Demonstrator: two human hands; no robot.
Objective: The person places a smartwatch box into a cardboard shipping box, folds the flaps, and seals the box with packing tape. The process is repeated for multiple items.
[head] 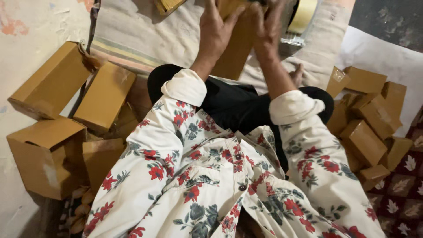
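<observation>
Grip: both hands press on one flat brown cardboard box [235, 48]. The left hand [216, 31] lies on its left side with the fingers wrapped over the top edge. The right hand [266, 26] holds the top right part. Both hands are closed on it.

Where the box is: up in front of the person, above the black trousers [238, 105], over the pale cloth [145, 35] on the floor. Its top is cut off by the picture edge, so I cannot tell if it is open or folded.

Tape: a roll of yellowish tape [304, 15] sits just beside the right hand.

Left pile: big brown boxes [57, 114] lie close by the left sleeve [145, 145], some tipped over, one with an open side.

Right pile: smaller brown boxes [365, 128] are heaped by the right sleeve [308, 141].

What could go wrong: the box is thin card, so I think a hard squeeze could bend or crease it.

Slip: the hands hold mostly the top part, so the bottom could swing or slide out.

Bump: the elbows are near both piles, so a wide move could knock boxes down.

Tape trouble: the roll is very near the right hand, so a push could send it rolling away.
</observation>
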